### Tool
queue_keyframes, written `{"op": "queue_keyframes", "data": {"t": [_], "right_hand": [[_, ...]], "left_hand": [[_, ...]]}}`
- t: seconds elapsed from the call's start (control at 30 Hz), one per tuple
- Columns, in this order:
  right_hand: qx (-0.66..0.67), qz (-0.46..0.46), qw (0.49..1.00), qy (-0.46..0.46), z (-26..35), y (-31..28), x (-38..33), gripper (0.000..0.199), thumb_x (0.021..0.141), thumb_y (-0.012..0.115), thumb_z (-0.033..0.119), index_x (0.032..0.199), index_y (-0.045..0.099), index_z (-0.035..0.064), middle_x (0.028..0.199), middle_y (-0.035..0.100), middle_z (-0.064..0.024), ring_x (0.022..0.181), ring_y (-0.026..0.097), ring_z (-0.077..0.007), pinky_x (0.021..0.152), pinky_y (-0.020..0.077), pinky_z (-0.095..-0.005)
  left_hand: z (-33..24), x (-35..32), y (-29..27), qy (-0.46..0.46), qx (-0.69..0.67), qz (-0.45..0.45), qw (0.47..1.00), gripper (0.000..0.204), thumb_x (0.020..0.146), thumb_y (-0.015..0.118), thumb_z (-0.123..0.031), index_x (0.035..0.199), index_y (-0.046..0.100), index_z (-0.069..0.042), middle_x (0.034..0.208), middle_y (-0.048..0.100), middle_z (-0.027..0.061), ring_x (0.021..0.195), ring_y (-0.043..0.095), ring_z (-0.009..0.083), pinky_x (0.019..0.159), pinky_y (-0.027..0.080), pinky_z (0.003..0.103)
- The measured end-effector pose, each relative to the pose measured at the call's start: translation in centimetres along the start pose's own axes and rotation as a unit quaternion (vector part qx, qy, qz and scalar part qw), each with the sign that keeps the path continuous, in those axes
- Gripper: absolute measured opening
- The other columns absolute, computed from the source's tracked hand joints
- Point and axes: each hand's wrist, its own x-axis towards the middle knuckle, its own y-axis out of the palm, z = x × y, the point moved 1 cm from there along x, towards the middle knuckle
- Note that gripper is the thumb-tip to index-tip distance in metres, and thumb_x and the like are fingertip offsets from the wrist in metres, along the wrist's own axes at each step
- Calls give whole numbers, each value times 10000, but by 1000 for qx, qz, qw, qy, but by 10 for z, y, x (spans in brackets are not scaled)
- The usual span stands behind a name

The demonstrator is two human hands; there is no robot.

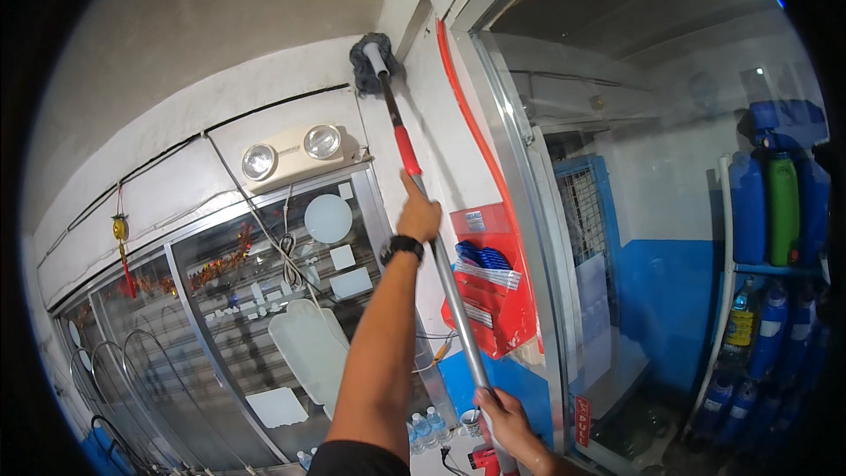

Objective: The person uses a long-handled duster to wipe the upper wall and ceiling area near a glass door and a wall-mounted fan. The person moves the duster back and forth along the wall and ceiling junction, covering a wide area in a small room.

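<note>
A long pole duster (454, 300) slants up and left across the view, with a silver shaft, a red collar and a dark upper section. Its dark grey fluffy head (364, 73) is up at the wall corner just below the ceiling, seemingly touching the wall. My left hand (420, 214), a black watch on its wrist, is wrapped round the shaft just below the red collar. Lower down, near the bottom edge, my right hand (507, 426) grips the same shaft.
A twin-lamp emergency light (291, 157) and loose cables hang left of the pole. Right of it are a red wall holder (489, 291) and a glass door (634, 211), with blue bottles on a shelf behind. Small water bottles (427, 426) stand below.
</note>
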Motion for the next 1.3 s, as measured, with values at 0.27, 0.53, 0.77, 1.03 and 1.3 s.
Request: {"op": "queue_keyframes", "data": {"t": [0.27, 0.53, 0.77, 1.03, 1.3], "right_hand": [[-6, -25, 999, 19, -13, -6, -17, 394, 1042, 577, 474, 974, 569, 86, 643, 488, 30, 507, 461, -75, 462, 386, -267], [23, -12, 997, 76, -63, -8, -45, 327, 1061, 568, 396, 968, 561, 83, 639, 479, 25, 493, 447, -78, 456, 370, -261], [11, 6, 1000, 7, 11, 20, 11, 383, 1057, 552, 449, 1008, 592, 70, 602, 498, 4, 460, 460, -98, 432, 377, -280], [-69, -17, 997, -15, -49, -35, -7, 384, 1067, 540, 430, 978, 590, 59, 592, 487, 9, 452, 463, -88, 427, 383, -279], [-110, -7, 994, -15, -42, -36, 7, 439, 1050, 567, 469, 876, 571, 67, 612, 500, 20, 511, 469, -69, 463, 380, -272]], "left_hand": [[1, -22, 8, 22, 3, 17, 1000, 1013, 896, 556, -160, 1578, -182, -35, 1068, 670, 381, 956, 688, 505, 852, 544, 548], [26, -91, 23, 5, -43, 65, 997, 999, 910, 544, -158, 1580, -187, -39, 1045, 671, 384, 919, 691, 512, 836, 540, 556], [-4, 28, -29, -14, 16, 19, 1000, 999, 902, 573, -180, 1593, -138, -60, 1117, 663, 382, 1015, 681, 510, 926, 528, 556], [24, -58, 33, -17, -2, 50, 999, 1056, 886, 575, -169, 1574, -217, -47, 1047, 669, 388, 920, 691, 501, 827, 551, 560], [24, -39, -11, 27, 28, 13, 999, 1035, 889, 554, -138, 1525, -235, 70, 912, 667, 393, 847, 686, 507, 813, 548, 544]]}}
